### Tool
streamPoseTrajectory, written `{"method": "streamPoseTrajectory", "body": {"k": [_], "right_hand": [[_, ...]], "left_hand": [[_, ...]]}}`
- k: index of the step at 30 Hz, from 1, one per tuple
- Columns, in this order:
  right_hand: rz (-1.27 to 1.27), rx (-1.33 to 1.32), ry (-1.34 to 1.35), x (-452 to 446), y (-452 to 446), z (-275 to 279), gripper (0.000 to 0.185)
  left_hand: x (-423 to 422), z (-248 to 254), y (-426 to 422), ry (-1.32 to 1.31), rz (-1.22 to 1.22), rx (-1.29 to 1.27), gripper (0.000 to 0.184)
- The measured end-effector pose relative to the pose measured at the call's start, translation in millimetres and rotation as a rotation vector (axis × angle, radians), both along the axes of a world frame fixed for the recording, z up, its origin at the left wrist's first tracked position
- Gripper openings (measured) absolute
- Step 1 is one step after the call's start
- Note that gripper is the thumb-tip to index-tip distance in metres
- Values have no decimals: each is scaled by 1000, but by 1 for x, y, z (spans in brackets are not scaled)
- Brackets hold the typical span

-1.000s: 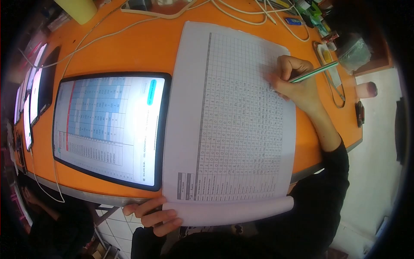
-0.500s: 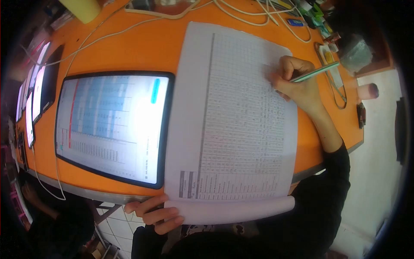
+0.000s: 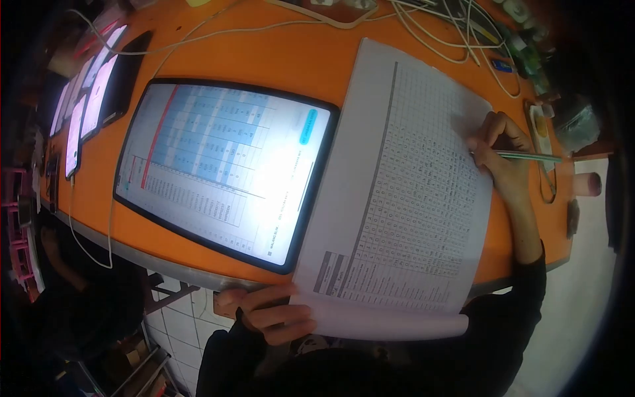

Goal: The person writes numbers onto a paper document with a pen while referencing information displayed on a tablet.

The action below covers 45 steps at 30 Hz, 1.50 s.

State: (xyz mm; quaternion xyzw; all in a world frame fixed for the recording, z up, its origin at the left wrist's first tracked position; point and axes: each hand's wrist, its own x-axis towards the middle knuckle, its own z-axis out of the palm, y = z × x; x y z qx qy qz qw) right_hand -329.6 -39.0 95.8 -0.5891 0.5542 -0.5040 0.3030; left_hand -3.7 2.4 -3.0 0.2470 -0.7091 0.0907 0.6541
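Note:
A large paper sheet (image 3: 340, 192) with a printed table of handwritten figures lies on the orange table, its near end curling over the edge. My right hand (image 3: 506, 155) rests on the sheet's right part, fingers closed around a light green pen (image 3: 532, 157). The pen's tip is hidden by my fingers. At the near left corner my left hand (image 3: 274, 314) grips the sheet's curled end, fingers on top; the thumb is not clearly seen. Left of the sheet, and close against it, a tablet (image 3: 218, 172) shows a spreadsheet with blue cells and a red line.
Several lit phones (image 3: 99, 99) stand at the table's left side, with a white cable (image 3: 89, 255) hanging off the edge. More cables (image 3: 456, 49) coil at the back near a blue item (image 3: 503, 65). Another person's arm (image 3: 63, 264) is at the lower left.
The view has shifted, so tablet and sheet appear further right and slightly rotated. My right hand still holds the pen, which now points more level. My left hand stays on the sheet's corner.

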Motion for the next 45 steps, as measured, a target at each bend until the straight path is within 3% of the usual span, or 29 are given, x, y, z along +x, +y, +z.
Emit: {"method": "streamPoseTrajectory", "body": {"k": [6, 10, 12, 20, 22, 31, 38, 40, 41, 43, 45], "right_hand": [[27, -15, 80, -11, 7, -6, 35], [-27, 80, 78, -11, 7, -2, 38], [-34, 86, 69, -13, 7, -4, 38], [-60, 170, 26, -11, 6, -3, 37], [-15, 66, 160, -15, 6, -6, 36], [-53, 102, -21, -13, 9, -1, 36], [-47, 150, 52, -16, 9, -4, 36], [-4, -93, 294, -19, 6, -11, 36], [15, -98, 279, -18, 5, -11, 36], [-73, 117, 87, -15, 8, -5, 36], [-76, 143, 93, -10, 8, -1, 36]], "left_hand": [[5, 1, 3, -62, -130, 19, 28], [-5, 0, 5, 61, -37, 98, 31], [-9, -2, 0, 103, 22, -18, 34], [-10, 0, -5, 99, -76, -29, 39], [-9, 1, -7, 81, -88, -56, 39], [-3, 2, -7, -4, -133, -54, 39], [-7, 1, -2, 56, -81, -9, 38], [-5, 3, -1, 52, -47, 8, 37], [-1, 3, -1, 23, -94, 2, 37], [2, 1, -2, -7, -133, -6, 38], [2, 0, -4, -7, -121, -18, 39]]}}
